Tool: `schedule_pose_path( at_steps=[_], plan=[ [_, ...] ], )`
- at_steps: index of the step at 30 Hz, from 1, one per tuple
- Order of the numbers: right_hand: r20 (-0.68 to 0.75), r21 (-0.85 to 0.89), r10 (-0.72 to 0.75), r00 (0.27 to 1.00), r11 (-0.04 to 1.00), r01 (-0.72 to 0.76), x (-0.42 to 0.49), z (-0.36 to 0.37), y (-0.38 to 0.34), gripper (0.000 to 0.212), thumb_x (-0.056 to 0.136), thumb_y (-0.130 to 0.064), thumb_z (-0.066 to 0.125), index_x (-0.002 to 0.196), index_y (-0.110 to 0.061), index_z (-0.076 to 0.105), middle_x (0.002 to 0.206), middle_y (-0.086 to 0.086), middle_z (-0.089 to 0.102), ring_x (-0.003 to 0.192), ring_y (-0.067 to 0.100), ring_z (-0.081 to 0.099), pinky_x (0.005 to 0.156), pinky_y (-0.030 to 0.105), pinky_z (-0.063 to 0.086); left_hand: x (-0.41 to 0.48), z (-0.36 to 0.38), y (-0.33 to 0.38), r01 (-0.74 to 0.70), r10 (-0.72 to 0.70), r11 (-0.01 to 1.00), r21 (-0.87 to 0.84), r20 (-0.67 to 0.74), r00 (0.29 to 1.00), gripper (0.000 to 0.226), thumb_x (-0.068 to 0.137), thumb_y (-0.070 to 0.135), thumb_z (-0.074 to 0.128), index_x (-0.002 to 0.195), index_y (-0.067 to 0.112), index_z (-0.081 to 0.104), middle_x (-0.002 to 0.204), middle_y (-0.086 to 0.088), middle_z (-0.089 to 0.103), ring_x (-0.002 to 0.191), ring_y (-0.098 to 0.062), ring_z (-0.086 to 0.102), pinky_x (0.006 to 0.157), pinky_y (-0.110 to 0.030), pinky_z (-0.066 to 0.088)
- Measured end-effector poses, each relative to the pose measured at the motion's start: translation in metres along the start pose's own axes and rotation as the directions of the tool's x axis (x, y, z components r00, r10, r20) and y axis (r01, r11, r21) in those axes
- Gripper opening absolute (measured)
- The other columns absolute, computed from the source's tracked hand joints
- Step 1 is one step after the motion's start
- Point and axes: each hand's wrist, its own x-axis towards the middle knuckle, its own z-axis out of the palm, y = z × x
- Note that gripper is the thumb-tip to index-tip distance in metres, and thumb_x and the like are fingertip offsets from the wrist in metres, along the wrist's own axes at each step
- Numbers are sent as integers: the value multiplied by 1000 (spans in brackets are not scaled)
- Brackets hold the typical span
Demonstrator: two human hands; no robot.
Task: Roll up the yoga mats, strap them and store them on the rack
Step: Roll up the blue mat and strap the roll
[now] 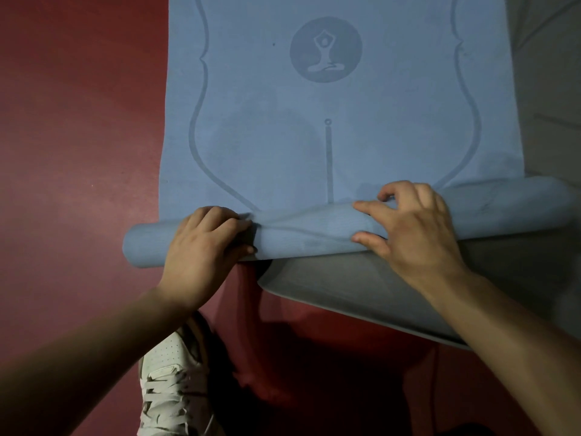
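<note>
Left hand (204,243) and right hand (415,228) clamp the roll (314,234) at the near end of the blue mat (267,121) on the red floor (78,121); best square its skewed ends and keep it tight while rolling away

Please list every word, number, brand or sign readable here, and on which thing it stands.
No words, numbers or brand names are readable.
On the blue yoga mat: signs only, a round emblem of a seated figure with raised arms, and a centre line topped by a small ring.
On the white shoe: nothing legible.
</note>
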Motion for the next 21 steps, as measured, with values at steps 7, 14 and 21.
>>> schedule_pose_path(
  at_steps=[7,14,21],
  plan=[
    [-36,-10,-33,999,999,33,1,-3,-2,55,79,-52,69,119,-15,61,114,4,63,107,28,55,97,41,42,-2,2,8,15,-33,983,181,95,995,79,76,59,69,135,8,56,127,-11,57,117,-35,51,99,-49,43],
    [159,-150,-37,987,987,61,4,2,2,108,46,-47,93,138,-11,47,135,11,51,127,33,46,114,48,30,10,15,11,26,-83,947,321,166,983,105,55,49,88,137,1,45,126,-20,54,116,-41,51,105,-57,37],
    [36,-165,-11,999,986,17,17,9,-6,85,54,-43,89,126,-11,56,118,9,60,111,32,53,102,45,37,20,17,2,10,-50,934,357,105,993,81,65,39,88,128,3,52,116,-16,57,101,-38,55,91,-49,42]
  ],
)
